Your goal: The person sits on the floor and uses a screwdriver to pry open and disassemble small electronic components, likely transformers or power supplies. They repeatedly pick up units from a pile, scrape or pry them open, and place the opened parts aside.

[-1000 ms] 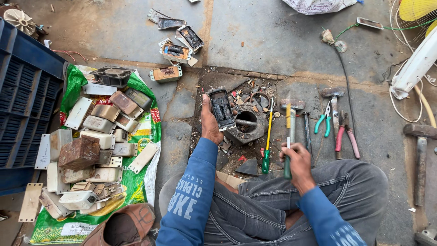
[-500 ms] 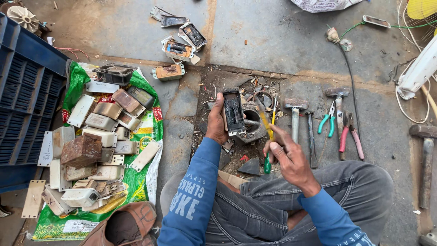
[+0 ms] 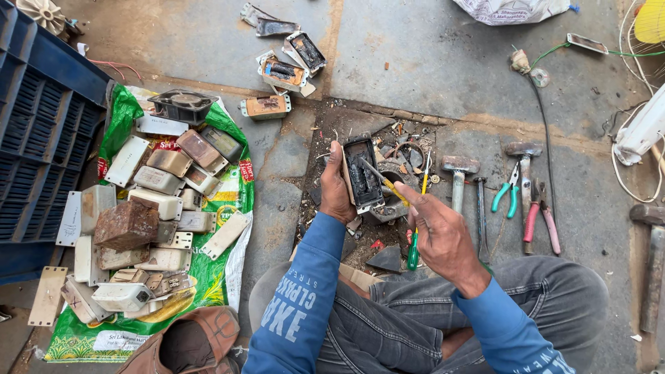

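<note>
Burnt box (image 3: 361,173) | gripped upright in left hand (image 3: 337,190) | right hand (image 3: 443,239) holds screwdriver (image 3: 382,181) inside it

Green-yellow printed sack (image 3: 239,181) flat on floor at left; white bag (image 3: 512,10) top edge.

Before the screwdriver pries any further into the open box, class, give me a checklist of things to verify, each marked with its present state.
1. Left hand grips the open rectangular box firmly: ok.
2. Right hand holds the yellow-handled screwdriver: ok.
3. Screwdriver tip sits inside the box: ok.
4. Tip pointed away from left fingers: cannot tell.
5. Spare tools within reach, namely green screwdriver, hammer, pliers: ok.
6. Concrete floor under the hands free of scrap: not ok, debris lies there.
</note>
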